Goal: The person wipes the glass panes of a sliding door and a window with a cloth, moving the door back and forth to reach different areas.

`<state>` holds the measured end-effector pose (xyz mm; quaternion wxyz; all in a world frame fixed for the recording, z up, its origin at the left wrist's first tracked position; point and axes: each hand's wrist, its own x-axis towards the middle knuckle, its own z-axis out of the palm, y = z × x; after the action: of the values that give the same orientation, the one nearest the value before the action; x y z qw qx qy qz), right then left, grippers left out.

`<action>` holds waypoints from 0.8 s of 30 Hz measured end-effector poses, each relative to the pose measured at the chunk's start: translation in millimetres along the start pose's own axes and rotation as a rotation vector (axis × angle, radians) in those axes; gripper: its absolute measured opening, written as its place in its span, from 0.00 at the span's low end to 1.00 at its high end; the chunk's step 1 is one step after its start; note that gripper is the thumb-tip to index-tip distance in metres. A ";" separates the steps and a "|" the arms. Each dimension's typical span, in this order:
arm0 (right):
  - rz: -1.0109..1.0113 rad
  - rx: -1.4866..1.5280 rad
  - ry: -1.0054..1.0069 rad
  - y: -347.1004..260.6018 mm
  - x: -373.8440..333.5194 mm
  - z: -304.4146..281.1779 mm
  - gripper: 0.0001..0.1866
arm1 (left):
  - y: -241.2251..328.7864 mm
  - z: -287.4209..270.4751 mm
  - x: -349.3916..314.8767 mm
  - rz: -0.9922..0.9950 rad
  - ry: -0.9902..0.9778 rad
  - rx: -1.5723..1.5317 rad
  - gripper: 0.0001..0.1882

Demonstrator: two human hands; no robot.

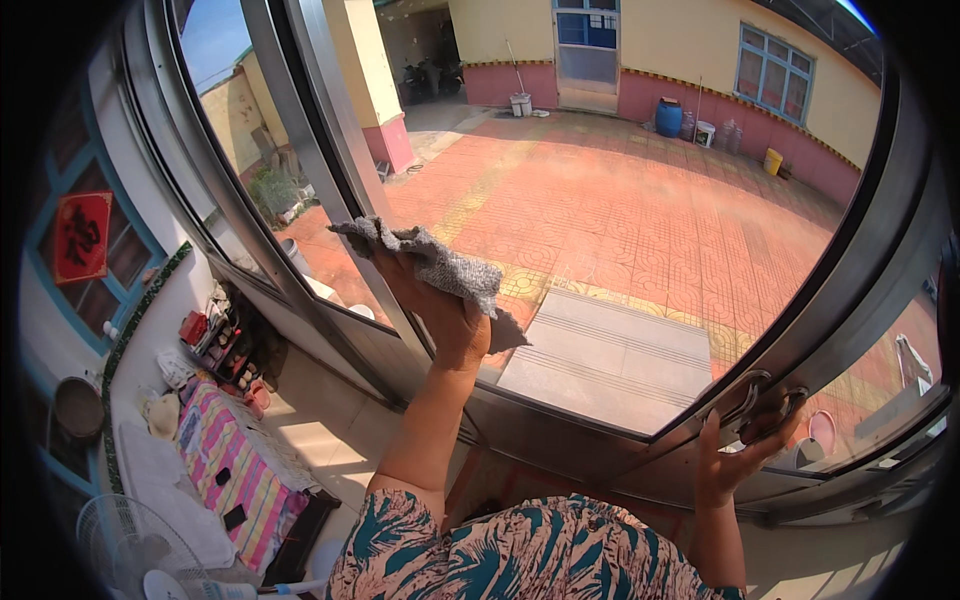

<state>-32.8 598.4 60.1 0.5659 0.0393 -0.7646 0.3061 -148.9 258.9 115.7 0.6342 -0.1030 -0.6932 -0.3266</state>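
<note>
My left hand is raised in front of the large glass pane, at its left side near the metal upright. It grips a crumpled grey cleaning cloth, whose loose ends hang over the fingers. Whether the cloth presses on the glass or stands just off it, I cannot tell. Lower right, my right hand holds on by a curved metal door handle, fingers hooked around it and the thumb pointing up. The handle sits on the wide silver metal frame that borders the pane.
Left, a daybed with a striped cover carries two dark phone-like objects. A white fan stands at the lower left, near a shoe rack. Beyond the glass lie a grey step and a tiled courtyard with a blue barrel.
</note>
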 end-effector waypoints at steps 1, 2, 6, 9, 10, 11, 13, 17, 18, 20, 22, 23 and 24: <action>-0.005 0.003 -0.004 -2.4 0.1 0.1 0.51 | 0.1 -13.7 36.6 0.212 -0.035 0.264 0.49; -0.017 0.016 0.008 -3.6 -0.4 1.5 0.51 | 1.1 -14.7 65.2 0.265 -0.010 0.303 0.48; -0.025 0.028 0.036 2.0 0.6 2.3 0.52 | 28.0 0.9 156.2 0.193 -0.017 0.020 0.43; 0.002 0.045 0.026 -1.3 -2.8 2.8 0.52 | 20.4 -3.4 153.7 0.212 0.037 -0.027 0.41; 0.012 0.041 0.020 -0.3 -4.7 2.0 0.52 | 14.1 -2.9 141.5 0.234 0.064 0.020 0.40; 0.022 0.033 0.016 1.2 -6.0 0.8 0.52 | 7.5 -0.1 124.6 0.231 0.078 0.049 0.39; 0.053 0.022 0.005 5.0 -8.3 -2.4 0.52 | -5.9 -2.5 61.1 0.076 0.041 -0.010 0.44; 0.056 0.109 -0.001 -7.6 -4.2 2.3 0.51 | -38.1 -20.2 -98.1 -0.211 -0.033 -0.106 0.46; 0.071 0.114 -0.012 -2.1 -7.2 1.2 0.51 | -36.4 -24.8 -129.4 -0.264 -0.096 -0.010 0.45; 0.091 0.110 -0.025 1.6 -10.1 0.5 0.51 | -31.5 -31.1 -152.1 -0.368 -0.178 0.081 0.46; 0.105 0.082 -0.032 1.2 -10.9 0.6 0.51 | -28.6 -31.1 -145.8 -0.391 -0.194 0.084 0.47; 0.101 0.076 -0.028 0.5 -10.6 -0.3 0.52 | -29.0 -29.6 -137.3 -0.358 -0.187 0.094 0.48; 0.099 0.099 -0.031 -3.3 -9.8 1.4 0.52 | -32.6 -34.2 -112.4 -0.231 -0.135 0.154 0.48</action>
<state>-29.1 592.2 52.5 0.5353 0.0342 -0.7582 0.3706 -119.7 244.5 -1.7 0.5504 0.0047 -0.7645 -0.3357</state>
